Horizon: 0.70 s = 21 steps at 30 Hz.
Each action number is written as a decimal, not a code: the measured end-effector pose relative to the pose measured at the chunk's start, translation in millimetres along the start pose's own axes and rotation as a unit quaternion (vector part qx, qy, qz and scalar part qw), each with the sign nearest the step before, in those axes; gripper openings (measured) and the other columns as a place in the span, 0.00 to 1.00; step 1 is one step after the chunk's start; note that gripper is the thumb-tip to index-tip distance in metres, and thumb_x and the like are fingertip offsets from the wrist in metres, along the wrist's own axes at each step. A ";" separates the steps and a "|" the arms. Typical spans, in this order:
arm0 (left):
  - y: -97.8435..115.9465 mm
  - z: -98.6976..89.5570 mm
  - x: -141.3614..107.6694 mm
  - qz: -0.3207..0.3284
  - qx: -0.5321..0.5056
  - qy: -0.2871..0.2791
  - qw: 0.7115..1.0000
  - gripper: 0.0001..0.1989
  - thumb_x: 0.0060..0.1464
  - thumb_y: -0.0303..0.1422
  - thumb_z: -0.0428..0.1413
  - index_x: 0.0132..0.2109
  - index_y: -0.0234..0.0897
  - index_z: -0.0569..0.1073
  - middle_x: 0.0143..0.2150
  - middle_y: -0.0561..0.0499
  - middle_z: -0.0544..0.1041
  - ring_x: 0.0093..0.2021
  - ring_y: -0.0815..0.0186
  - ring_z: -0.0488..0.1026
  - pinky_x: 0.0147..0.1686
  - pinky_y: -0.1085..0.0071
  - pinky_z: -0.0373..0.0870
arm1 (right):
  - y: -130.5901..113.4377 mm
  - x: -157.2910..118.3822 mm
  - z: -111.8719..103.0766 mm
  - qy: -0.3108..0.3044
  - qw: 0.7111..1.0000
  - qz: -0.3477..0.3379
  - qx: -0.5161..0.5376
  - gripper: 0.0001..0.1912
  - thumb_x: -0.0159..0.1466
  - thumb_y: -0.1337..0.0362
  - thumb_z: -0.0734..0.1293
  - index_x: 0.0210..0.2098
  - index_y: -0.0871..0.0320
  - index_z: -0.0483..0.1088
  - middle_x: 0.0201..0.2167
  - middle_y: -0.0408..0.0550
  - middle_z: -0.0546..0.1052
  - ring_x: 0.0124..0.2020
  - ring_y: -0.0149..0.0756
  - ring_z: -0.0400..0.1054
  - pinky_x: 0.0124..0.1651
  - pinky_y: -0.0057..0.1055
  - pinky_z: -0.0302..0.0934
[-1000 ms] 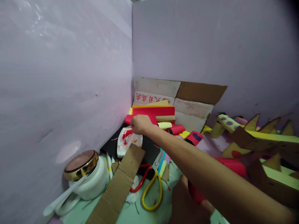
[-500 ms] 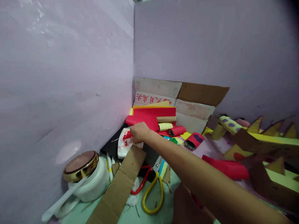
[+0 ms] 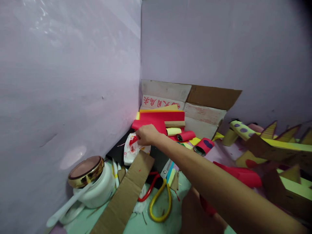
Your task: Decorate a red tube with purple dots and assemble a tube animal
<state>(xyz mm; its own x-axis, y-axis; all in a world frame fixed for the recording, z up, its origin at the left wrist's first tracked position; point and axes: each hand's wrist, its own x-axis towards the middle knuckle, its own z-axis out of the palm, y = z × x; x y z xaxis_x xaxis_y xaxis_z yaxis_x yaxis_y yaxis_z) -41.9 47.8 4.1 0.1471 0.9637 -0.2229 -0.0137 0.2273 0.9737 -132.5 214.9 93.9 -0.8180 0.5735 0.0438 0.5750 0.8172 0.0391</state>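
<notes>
My right hand (image 3: 147, 135) reaches across to the white plastic packet (image 3: 130, 156) with red marks on it. Its fingers are curled together at the packet's upper right side, and their tips are hidden, so what they pinch cannot be made out. Below the hand, a long strip of brown cardboard (image 3: 126, 191) slants over the packet's lower edge. Scissors with one red and one yellow handle (image 3: 160, 203) lie right of the strip. Under my right forearm is a shaded patch of skin (image 3: 192, 213) beside something red; whether it is my left hand is unclear.
A white cup (image 3: 98, 191) with a gold-rimmed lid (image 3: 86, 172) stands at the left wall. Red paper (image 3: 162, 116), paper rolls (image 3: 186, 136) and an unfolded carton (image 3: 204, 113) lie behind. Cardboard pieces with yellow spikes (image 3: 269, 130) are at the right.
The whole view has shifted slightly. My right hand stays at the packet, its fingers still curled, with hardly any movement.
</notes>
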 end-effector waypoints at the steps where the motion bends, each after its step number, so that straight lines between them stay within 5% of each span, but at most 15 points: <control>1: 2.0 0.6 0.5 0.006 0.002 0.006 1.000 0.18 0.56 0.37 0.60 0.53 0.37 0.73 0.49 0.47 0.77 0.48 0.56 0.74 0.46 0.60 0.72 | 3.0 1.3 -4.2 0.014 1.000 0.008 0.010 0.11 0.55 0.63 0.68 0.37 0.57 0.79 0.39 0.54 0.83 0.43 0.49 0.76 0.38 0.34 0.63; 7: 5.3 9.1 1.0 -0.002 -0.018 0.066 0.998 0.26 0.39 0.28 0.65 0.50 0.36 0.74 0.47 0.48 0.80 0.50 0.53 0.73 0.48 0.65 0.69 | 24.7 2.5 -21.0 0.124 0.981 0.092 0.120 0.10 0.55 0.62 0.66 0.34 0.56 0.77 0.36 0.50 0.82 0.41 0.45 0.74 0.38 0.32 0.61; 11: 4.8 12.4 -1.4 -0.005 -0.013 0.063 0.998 0.25 0.39 0.28 0.63 0.49 0.36 0.74 0.46 0.48 0.79 0.48 0.55 0.74 0.47 0.65 0.69 | 31.5 4.4 -17.1 0.167 0.946 0.128 0.248 0.10 0.57 0.62 0.63 0.34 0.57 0.75 0.28 0.45 0.79 0.30 0.36 0.72 0.32 0.27 0.60; 16: 0.3 10.4 -0.5 0.009 -0.010 0.059 0.998 0.27 0.39 0.30 0.63 0.51 0.35 0.73 0.49 0.46 0.78 0.49 0.55 0.73 0.49 0.65 0.68 | 34.5 9.5 -27.6 0.218 0.891 0.134 0.375 0.12 0.62 0.66 0.56 0.33 0.61 0.71 0.28 0.46 0.76 0.28 0.30 0.69 0.32 0.25 0.61; 21: -5.5 6.9 4.6 0.018 0.026 0.056 0.998 0.33 0.37 0.32 0.65 0.54 0.34 0.71 0.50 0.43 0.78 0.50 0.52 0.74 0.51 0.62 0.68 | 24.3 -51.5 -65.6 0.247 0.840 0.134 0.465 0.22 0.67 0.69 0.47 0.38 0.61 0.72 0.25 0.47 0.76 0.25 0.34 0.69 0.34 0.30 0.64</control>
<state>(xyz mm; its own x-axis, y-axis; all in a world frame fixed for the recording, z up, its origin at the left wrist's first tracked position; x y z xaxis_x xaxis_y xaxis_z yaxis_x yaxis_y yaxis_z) -34.3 50.1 -2.0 0.0351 0.9813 -0.1892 0.0339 0.1880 0.9816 -75.5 201.4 158.1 -0.4237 0.8379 0.3441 0.2914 0.4858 -0.8241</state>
